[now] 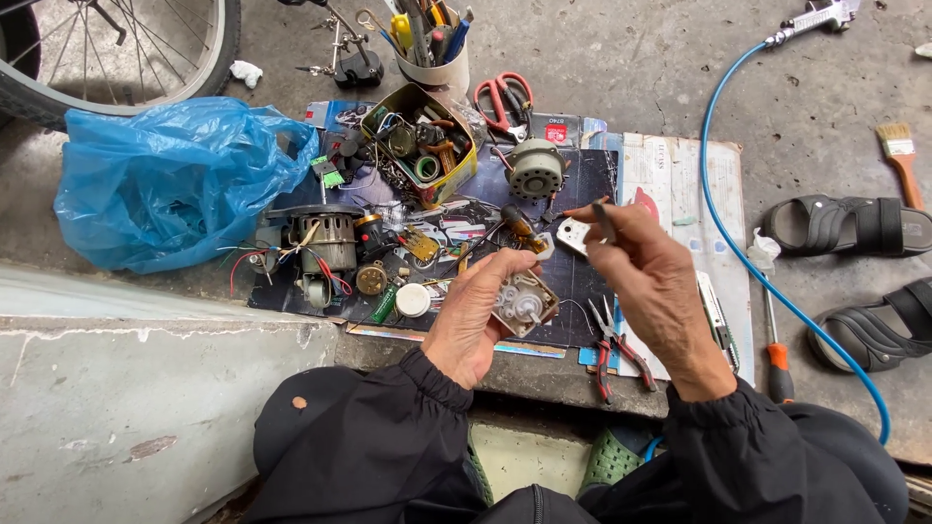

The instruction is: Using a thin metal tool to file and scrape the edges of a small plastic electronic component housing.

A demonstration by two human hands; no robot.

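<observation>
My left hand [476, 315] holds a small open gearbox [525, 304] with white plastic gears showing inside its brownish case. Just right of it and slightly higher, my right hand [652, 281] pinches a thin dark tool or pin [603, 219] between thumb and fingers, its tip pointing up and away from the gearbox. Both hands hover over a dark printed sheet [582, 180] spread on the concrete floor. A flat silver metal plate [572, 235] lies on the sheet just behind my right hand's fingers.
On the sheet lie a fan motor [328, 243], a round grey motor [536, 168], a tin of parts [419, 143], red pliers [617, 349] and red scissors [503, 95]. A blue plastic bag [175, 180] sits left; a blue hose [738, 252], sandals [845, 225] and a brush [903, 155] right.
</observation>
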